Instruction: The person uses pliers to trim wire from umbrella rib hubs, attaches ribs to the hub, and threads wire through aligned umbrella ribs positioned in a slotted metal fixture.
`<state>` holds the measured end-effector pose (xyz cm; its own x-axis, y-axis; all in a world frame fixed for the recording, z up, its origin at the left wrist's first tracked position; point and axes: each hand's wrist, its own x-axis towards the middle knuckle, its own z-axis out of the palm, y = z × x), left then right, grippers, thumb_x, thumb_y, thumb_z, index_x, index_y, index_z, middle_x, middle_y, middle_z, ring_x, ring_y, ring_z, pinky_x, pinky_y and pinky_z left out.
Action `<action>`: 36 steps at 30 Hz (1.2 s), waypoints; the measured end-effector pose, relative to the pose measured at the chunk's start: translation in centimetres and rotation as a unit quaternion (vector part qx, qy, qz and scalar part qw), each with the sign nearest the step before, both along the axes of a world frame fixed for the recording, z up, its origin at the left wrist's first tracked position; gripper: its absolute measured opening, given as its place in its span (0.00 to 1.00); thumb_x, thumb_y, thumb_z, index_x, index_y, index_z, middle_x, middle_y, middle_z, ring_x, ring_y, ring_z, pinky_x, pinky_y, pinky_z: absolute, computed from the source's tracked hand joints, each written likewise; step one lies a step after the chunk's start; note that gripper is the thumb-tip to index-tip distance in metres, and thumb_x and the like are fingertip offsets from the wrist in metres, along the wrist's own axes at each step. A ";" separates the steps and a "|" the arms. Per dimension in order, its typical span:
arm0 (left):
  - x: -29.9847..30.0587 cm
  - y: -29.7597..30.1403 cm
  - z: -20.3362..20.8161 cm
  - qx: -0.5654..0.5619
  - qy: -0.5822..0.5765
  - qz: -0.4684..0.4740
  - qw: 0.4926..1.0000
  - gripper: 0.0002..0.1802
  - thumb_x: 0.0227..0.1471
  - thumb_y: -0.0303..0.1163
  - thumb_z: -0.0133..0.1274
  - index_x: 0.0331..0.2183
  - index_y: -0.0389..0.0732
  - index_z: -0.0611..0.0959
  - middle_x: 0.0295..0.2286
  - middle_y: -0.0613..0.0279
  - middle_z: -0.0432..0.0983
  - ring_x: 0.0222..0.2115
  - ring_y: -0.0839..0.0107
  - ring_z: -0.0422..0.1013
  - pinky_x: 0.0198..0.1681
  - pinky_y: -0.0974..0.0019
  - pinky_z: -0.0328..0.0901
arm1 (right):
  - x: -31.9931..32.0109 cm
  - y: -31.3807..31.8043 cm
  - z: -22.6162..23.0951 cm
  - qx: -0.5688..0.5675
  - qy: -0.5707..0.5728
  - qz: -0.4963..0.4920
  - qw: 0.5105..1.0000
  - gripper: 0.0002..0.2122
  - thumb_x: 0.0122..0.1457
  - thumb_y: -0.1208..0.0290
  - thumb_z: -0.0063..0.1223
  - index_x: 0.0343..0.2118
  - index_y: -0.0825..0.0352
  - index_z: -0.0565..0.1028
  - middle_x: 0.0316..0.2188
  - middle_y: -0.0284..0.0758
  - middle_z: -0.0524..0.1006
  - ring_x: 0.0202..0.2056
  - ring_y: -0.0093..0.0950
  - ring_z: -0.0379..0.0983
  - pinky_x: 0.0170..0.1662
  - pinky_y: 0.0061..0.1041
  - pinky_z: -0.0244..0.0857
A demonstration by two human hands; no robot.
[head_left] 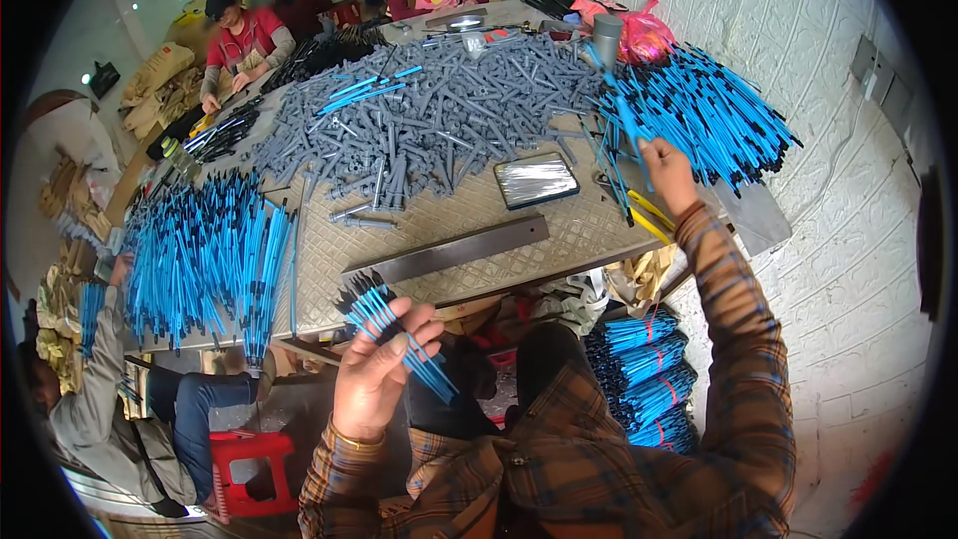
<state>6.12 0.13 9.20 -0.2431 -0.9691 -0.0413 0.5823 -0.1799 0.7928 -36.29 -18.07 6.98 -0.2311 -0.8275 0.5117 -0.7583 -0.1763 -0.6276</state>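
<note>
Blue rods [399, 334]: a bundle gripped in left hand [374, 384], fingers [411, 324] wrapped round it, long axis slanting from upper left to lower right, black tips up. Right hand [667, 172] raised over the tabletop [479, 215], fingers pinched on a single rod [631, 135] at the near edge of the blue pile [709, 115]. That pile lies just beyond the right fingers, so the right hand is nearer. Grey pile [439, 115] farther left; metal bar [449, 252] between the hands
</note>
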 end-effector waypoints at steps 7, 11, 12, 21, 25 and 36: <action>-2.3 -3.4 -0.5 -0.011 0.049 0.207 0.977 0.15 0.51 0.27 0.50 0.43 0.39 0.72 0.37 0.53 0.73 0.40 0.62 0.70 0.43 0.62 0.66 | 15.9 13.2 1.1 -0.007 -0.004 0.351 0.936 0.06 0.51 0.74 0.48 0.22 0.68 0.66 0.24 0.38 0.67 0.25 0.34 0.64 0.29 0.29 0.59; -3.0 -4.5 -1.2 -0.115 0.067 0.232 0.964 0.11 0.52 0.30 0.49 0.40 0.41 0.73 0.33 0.56 0.73 0.35 0.66 0.70 0.41 0.62 0.66 | 19.2 16.9 -1.0 0.036 -0.032 0.457 0.888 0.04 0.49 0.75 0.49 0.24 0.68 0.69 0.26 0.39 0.69 0.28 0.35 0.67 0.31 0.28 0.62; -3.0 -4.5 -1.3 -0.123 0.068 0.233 0.962 0.10 0.52 0.29 0.49 0.39 0.41 0.74 0.31 0.58 0.73 0.34 0.67 0.71 0.39 0.64 0.67 | 19.5 17.1 -1.5 0.038 -0.033 0.461 0.886 0.04 0.49 0.75 0.49 0.24 0.68 0.69 0.26 0.39 0.69 0.28 0.35 0.67 0.31 0.28 0.62; -1.9 -4.0 -1.3 -0.033 0.071 0.279 0.957 0.10 0.51 0.34 0.50 0.35 0.41 0.74 0.26 0.62 0.72 0.29 0.66 0.70 0.32 0.65 0.67 | 18.9 17.9 -1.6 0.202 -0.203 0.527 0.800 0.09 0.57 0.67 0.42 0.25 0.67 0.67 0.23 0.38 0.70 0.22 0.29 0.66 0.26 0.24 0.61; -0.6 -3.9 -2.4 -0.015 0.107 0.168 0.980 0.09 0.53 0.34 0.49 0.36 0.42 0.74 0.27 0.61 0.72 0.29 0.66 0.70 0.33 0.66 0.66 | 18.6 18.6 -2.2 0.370 -0.438 0.549 0.608 0.15 0.63 0.59 0.32 0.25 0.65 0.64 0.21 0.38 0.70 0.17 0.23 0.62 0.20 0.21 0.57; -1.9 -4.0 -2.3 -0.056 0.193 0.053 0.978 0.09 0.51 0.30 0.51 0.37 0.44 0.75 0.27 0.61 0.72 0.28 0.66 0.69 0.34 0.62 0.65 | 19.0 19.1 -6.4 0.443 -0.643 0.536 0.322 0.20 0.62 0.51 0.27 0.25 0.63 0.63 0.19 0.39 0.69 0.11 0.17 0.50 0.14 0.17 0.47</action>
